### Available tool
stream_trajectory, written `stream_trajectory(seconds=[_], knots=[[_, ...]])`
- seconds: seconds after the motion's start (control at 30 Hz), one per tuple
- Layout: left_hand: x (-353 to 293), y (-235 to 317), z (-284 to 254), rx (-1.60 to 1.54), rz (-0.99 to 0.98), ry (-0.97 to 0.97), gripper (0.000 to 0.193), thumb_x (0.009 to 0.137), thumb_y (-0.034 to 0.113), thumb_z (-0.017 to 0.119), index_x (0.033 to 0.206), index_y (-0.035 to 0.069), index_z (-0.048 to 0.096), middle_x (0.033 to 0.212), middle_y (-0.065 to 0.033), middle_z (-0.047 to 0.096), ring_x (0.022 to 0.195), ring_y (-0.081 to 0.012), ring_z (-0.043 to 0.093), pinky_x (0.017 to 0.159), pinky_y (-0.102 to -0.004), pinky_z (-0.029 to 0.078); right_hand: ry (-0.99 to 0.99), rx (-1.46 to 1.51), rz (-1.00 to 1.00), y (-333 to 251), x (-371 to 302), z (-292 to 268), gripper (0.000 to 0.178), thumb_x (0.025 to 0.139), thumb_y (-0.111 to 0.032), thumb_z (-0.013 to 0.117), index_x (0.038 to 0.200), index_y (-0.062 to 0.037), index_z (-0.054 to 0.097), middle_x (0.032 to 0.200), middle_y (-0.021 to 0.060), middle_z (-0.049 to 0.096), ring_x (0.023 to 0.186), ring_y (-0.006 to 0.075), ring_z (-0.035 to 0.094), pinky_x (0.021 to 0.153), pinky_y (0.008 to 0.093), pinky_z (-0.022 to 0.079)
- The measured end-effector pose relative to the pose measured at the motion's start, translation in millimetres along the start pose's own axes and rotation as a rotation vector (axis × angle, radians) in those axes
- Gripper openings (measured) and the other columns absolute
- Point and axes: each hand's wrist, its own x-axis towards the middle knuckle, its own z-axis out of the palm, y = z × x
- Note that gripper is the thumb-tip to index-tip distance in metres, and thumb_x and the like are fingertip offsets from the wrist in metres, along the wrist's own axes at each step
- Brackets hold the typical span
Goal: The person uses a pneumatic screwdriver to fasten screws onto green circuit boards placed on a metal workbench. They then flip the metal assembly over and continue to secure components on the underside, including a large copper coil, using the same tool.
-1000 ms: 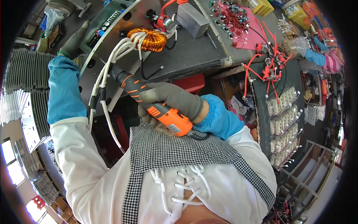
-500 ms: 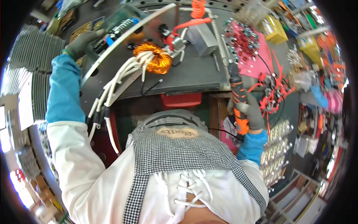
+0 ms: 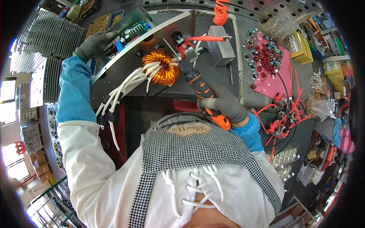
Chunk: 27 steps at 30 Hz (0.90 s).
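Observation:
My right hand (image 3: 228,104), in a grey glove, is wrapped round an orange and black power screwdriver (image 3: 201,89). The tool slants up and left over the bench edge, its long thin bit pointing at the metal panel (image 3: 140,40). My left hand (image 3: 95,45), also gloved, is closed on the panel's far left side, beside a green circuit board (image 3: 135,32). The panel stands tilted on the bench. In front of it sits a copper-wound ring coil (image 3: 170,75) with thick white cables (image 3: 119,85). Right of the coil is a red part with a red cable (image 3: 205,38).
A grey metal block (image 3: 221,47) stands right of the panel, near a coiled orange hose (image 3: 220,13). Small wired parts lie on a pink sheet (image 3: 272,81). Red-cabled parts (image 3: 281,114) are further right. Stacked metal fins (image 3: 51,34) rise at the left.
My right hand has brought the screwdriver left and up, from the right bench edge to beside the coil, its bit now near the panel. My left hand keeps its hold on the panel.

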Motion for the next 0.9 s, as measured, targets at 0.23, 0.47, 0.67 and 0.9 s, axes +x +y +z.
stream_trajectory(seconds=[0.23,0.47,0.67,0.9], knots=[[2.7,-0.1,-10.3,0.028,-0.031,-0.031,0.057,0.1,0.035,0.063,0.145,0.001,0.052,0.137,-0.0107,0.062,0.121,-0.0196,0.059,0.108,-0.0362,0.044,-0.028,-0.008,-0.042,-1.2,14.4,-1.9,0.043,0.082,-0.023,0.072,0.118,-0.0021,0.06,0.086,0.0062,0.067,0.074,0.0121,0.062,0.067,0.0276,0.05],[-1.7,2.5,1.7,-0.032,-0.024,-0.015,0.049,0.101,0.033,0.062,0.139,0.003,0.057,0.121,-0.0091,0.069,0.104,-0.0192,0.067,0.096,-0.0352,0.053,0.003,0.092,-0.059,-3.4,9.2,8.4,0.046,0.082,-0.02,0.068,0.122,0.001,0.059,0.088,0.0105,0.067,0.078,0.0175,0.066,0.072,0.0327,0.055],[-0.7,1.3,-1.0,-0.016,-0.014,-0.018,0.048,0.101,0.032,0.063,0.139,0.004,0.057,0.12,-0.0083,0.069,0.104,-0.0184,0.067,0.093,-0.036,0.054,0.058,-0.07,-0.076,2.4,14.1,15.4,0.045,0.082,-0.023,0.074,0.119,-0.0023,0.059,0.087,0.0064,0.066,0.073,0.0123,0.063,0.066,0.028,0.051],[-5.5,6.7,9.9,-0.005,-0.021,0.032,0.05,0.101,0.032,0.064,0.141,0.004,0.056,0.12,-0.0076,0.069,0.103,-0.0173,0.068,0.092,-0.0349,0.055,0.214,-0.253,-0.126,4.9,13.9,43.8,0.055,0.084,-0.024,0.072,0.131,0.0003,0.057,0.088,0.0082,0.067,0.069,0.0134,0.061,0.062,0.0289,0.05]])
